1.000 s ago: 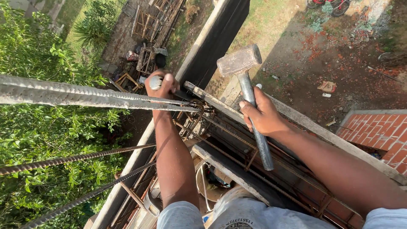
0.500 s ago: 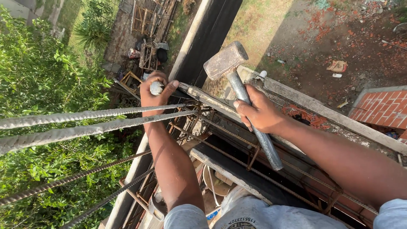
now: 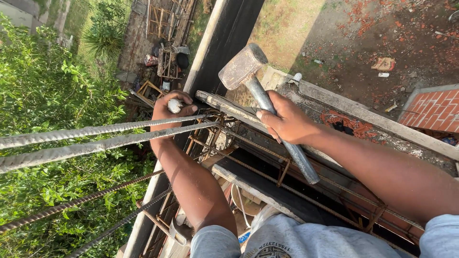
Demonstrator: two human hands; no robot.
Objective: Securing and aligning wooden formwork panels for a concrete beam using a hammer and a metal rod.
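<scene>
My right hand (image 3: 287,120) grips the metal handle of a heavy hammer (image 3: 243,66), its blocky head raised above a wooden formwork board (image 3: 224,102). My left hand (image 3: 168,111) is closed around a small white object (image 3: 175,105) at the end of that board, just beyond the tips of two ribbed steel bars (image 3: 105,138). Those bars run in from the left and meet a rusty rebar cage (image 3: 248,157) below my hands.
Two more ribbed bars (image 3: 86,210) slant across the lower left. A brick wall top (image 3: 432,110) sits at the right. Far below lie green bushes (image 3: 43,95), wooden scrap (image 3: 167,52) and bare ground with rubble (image 3: 382,64). A concrete ledge (image 3: 363,117) runs behind the cage.
The hammer head has tilted further left and upward with my right hand. My left hand stays closed at the board's end. The view has shifted slightly, and the steel bars appear lower.
</scene>
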